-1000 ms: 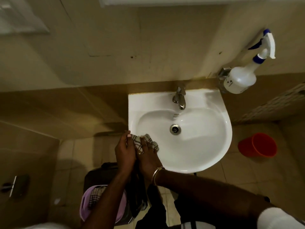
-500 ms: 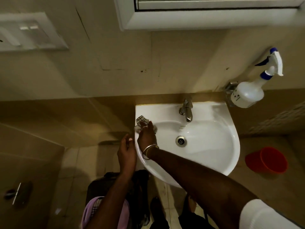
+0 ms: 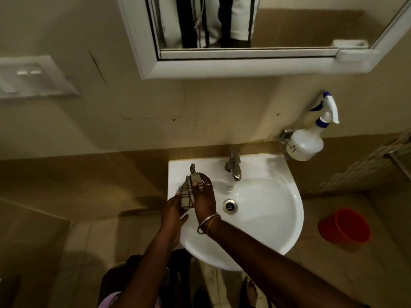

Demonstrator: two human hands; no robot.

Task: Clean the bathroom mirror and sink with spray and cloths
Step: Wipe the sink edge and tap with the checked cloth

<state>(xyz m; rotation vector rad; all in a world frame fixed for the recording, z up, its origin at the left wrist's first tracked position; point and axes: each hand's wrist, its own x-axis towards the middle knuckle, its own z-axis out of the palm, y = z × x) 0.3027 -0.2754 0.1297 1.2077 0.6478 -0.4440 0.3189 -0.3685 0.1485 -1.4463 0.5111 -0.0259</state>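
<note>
The white ceramic sink [image 3: 266,218] is holding nothing but its drain. Over its left rim, the left hand [image 3: 172,213] and right hand [image 3: 204,198] are both gripping a bunched checked cloth [image 3: 188,194]. The translucent white spray bottle [image 3: 309,138] (blue-collared) is sitting beside the white-framed mirror [image 3: 244,63]; an orange plastic bucket [image 3: 347,227] is lying sideways on the floor.

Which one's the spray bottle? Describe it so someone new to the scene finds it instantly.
Start at the white sink under the mirror. Go to its far right corner, where a metal holder sits on the wall. The spray bottle rests there, tilted: translucent white body, white trigger head with blue collar and nozzle tip, unlike the orange bucket on the floor.
</note>
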